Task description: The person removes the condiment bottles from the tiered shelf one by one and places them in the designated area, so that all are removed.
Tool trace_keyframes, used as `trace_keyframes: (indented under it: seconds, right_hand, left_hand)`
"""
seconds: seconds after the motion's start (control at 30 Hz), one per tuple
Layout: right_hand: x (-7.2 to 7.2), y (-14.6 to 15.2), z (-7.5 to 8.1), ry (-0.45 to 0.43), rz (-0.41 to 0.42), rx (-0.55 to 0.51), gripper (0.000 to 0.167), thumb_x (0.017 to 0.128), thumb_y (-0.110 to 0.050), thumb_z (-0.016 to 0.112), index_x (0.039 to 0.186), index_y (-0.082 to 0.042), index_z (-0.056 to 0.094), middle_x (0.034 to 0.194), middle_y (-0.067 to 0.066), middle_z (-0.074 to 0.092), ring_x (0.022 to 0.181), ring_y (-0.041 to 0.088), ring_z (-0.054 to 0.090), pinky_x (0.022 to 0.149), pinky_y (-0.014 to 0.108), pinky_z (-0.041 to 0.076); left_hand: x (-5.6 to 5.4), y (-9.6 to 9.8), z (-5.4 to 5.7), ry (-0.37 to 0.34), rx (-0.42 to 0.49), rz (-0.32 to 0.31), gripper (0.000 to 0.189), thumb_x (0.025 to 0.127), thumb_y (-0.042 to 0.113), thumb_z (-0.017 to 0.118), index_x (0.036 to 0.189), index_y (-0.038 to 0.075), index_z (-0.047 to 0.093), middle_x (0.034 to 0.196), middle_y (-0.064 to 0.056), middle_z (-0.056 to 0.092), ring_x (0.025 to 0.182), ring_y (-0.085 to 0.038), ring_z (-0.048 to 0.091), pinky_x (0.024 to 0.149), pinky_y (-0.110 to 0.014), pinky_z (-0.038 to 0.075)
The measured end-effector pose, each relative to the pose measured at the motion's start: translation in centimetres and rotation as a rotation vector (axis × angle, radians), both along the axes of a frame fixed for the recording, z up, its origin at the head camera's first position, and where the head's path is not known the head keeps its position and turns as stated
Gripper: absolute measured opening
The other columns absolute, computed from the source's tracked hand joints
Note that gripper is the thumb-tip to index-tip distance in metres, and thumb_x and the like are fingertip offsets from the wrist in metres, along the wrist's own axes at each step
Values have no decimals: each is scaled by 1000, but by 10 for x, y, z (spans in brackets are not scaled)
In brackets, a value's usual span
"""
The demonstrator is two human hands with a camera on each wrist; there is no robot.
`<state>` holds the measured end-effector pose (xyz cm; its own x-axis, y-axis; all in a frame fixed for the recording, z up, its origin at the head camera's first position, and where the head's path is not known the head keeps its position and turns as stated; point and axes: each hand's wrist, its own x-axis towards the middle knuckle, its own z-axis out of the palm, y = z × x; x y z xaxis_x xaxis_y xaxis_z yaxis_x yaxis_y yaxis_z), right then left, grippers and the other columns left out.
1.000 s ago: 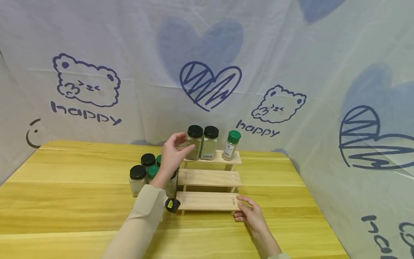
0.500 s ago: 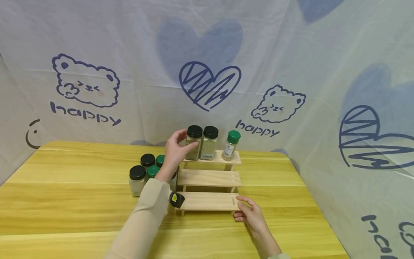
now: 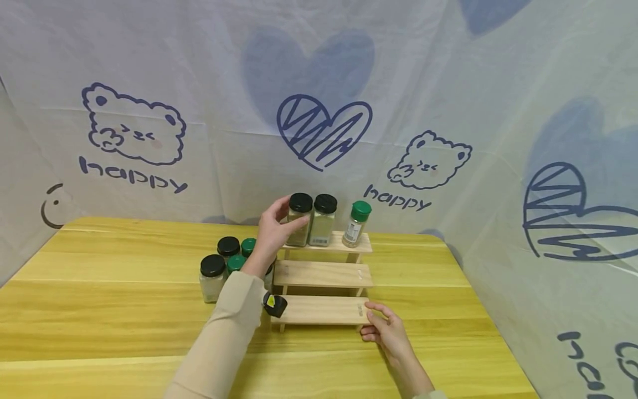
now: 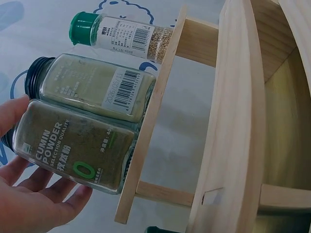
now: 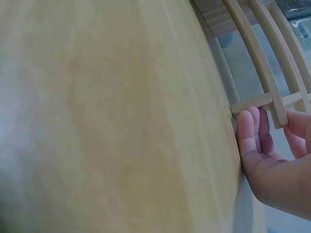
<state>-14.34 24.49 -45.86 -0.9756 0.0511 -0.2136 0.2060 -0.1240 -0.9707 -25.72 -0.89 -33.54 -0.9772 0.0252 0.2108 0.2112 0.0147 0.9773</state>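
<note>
At the left end of the top tier of a three-tier wooden rack [image 3: 324, 274], my left hand [image 3: 273, 230] holds a black-lidded jar of cumin powder [image 4: 73, 145]. Its thumb lies across the jar near the lid, and the fingers are along the jar's far side. Right beside it stands a second black-lidded jar [image 3: 322, 224] of paler powder. A green-capped shaker bottle [image 3: 354, 224] with small grains is farther right on that tier. My right hand [image 3: 391, 332] grips the right end of the bottom tier, thumb above and fingers below, as the right wrist view shows.
Left of the rack, several more jars stand on the wooden table [image 3: 124, 332], among them a black-lidded jar [image 3: 212, 280] and a green-capped one [image 3: 236, 264], partly hidden by my left arm. A printed cloth [image 3: 224, 127] hangs close behind the table.
My left hand has shifted slightly right and closed in on the cumin jar, its thumb now farther across it. The jars, the rack and my right hand stay where they were.
</note>
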Motion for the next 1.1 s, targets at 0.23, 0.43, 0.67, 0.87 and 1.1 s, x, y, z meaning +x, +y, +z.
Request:
trace_keyframes:
  seconds: [0.23, 0.43, 0.67, 0.87, 1.1]
  right_hand:
    - [-1, 0, 0, -12, -11, 6, 31, 91, -5, 50, 119, 6, 47, 68, 11, 59, 57, 15, 58, 54, 24, 52]
    - [-1, -1, 1, -14, -22, 3, 31, 91, -4, 49, 120, 6, 47, 67, 11, 59, 56, 14, 58, 54, 24, 52]
    - [-2, -2, 0, -15, -32, 1, 30, 91, -3, 49, 119, 6, 48, 67, 11, 59, 55, 14, 58, 53, 23, 52]
    - [-2, -2, 0, -4, -25, -3, 30, 90, -4, 51, 118, 6, 48, 67, 10, 60, 55, 14, 58, 53, 23, 51]
    - [-1, -2, -1, -14, -31, 9, 30, 91, -4, 50, 119, 6, 48, 66, 10, 59, 55, 14, 58, 53, 23, 52]
  left_hand:
    - [0, -1, 1, 8, 11, 8, 57, 79, 12, 69, 130, 6, 45, 128, -12, 45, 114, -26, 41, 96, -39, 35]
    - [0, -1, 1, 2, 0, 39, 55, 76, 13, 72, 127, 7, 49, 123, -11, 50, 112, -24, 45, 93, -35, 39]
    - [1, -2, 1, 20, 17, 90, 53, 73, 9, 74, 122, 4, 54, 121, -11, 53, 109, -23, 50, 92, -30, 41]
    - [3, -2, 2, 21, 35, 126, 54, 71, 7, 75, 121, 3, 55, 120, -13, 54, 108, -24, 51, 91, -29, 42]
    - [9, -1, 3, 27, 9, 135, 54, 69, 8, 77, 119, 2, 56, 118, -13, 56, 106, -24, 54, 89, -30, 43]
